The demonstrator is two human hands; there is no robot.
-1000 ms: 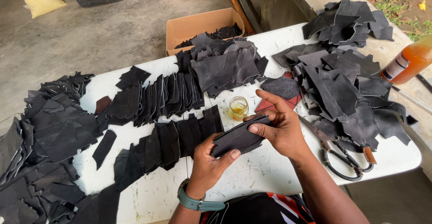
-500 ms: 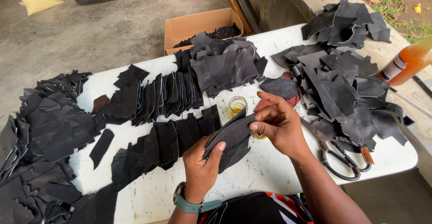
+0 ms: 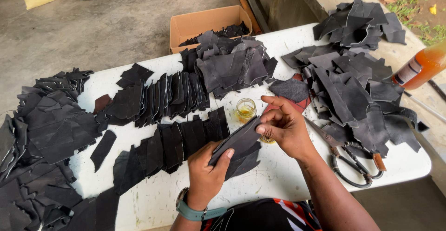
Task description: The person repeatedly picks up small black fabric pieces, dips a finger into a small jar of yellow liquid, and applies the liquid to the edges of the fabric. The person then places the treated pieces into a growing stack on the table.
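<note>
My left hand [image 3: 207, 173] grips the lower end of a stack of black leather pieces [image 3: 238, 143], thumb on top. My right hand [image 3: 285, 126] pinches the upper right edge of the top piece with thumb and fingertips. The stack is tilted, held just above the white table [image 3: 278, 175]. A small glass jar of yellow glue [image 3: 245, 109] stands just beyond my right fingers. A row of overlapping black leather pieces [image 3: 179, 140] lies to the left of my left hand.
Large scissors [image 3: 348, 159] lie right of my right wrist. Heaps of black leather pieces cover the right side [image 3: 353, 91], the far middle [image 3: 232, 66] and the left [image 3: 42, 133]. A cardboard box [image 3: 204, 24] sits behind the table. An orange bottle [image 3: 420, 66] lies at the far right.
The stack has tilted from flat to slanted and dropped lower. My left hand slid down to its lower end while my right hand stayed pinching the upper edge.
</note>
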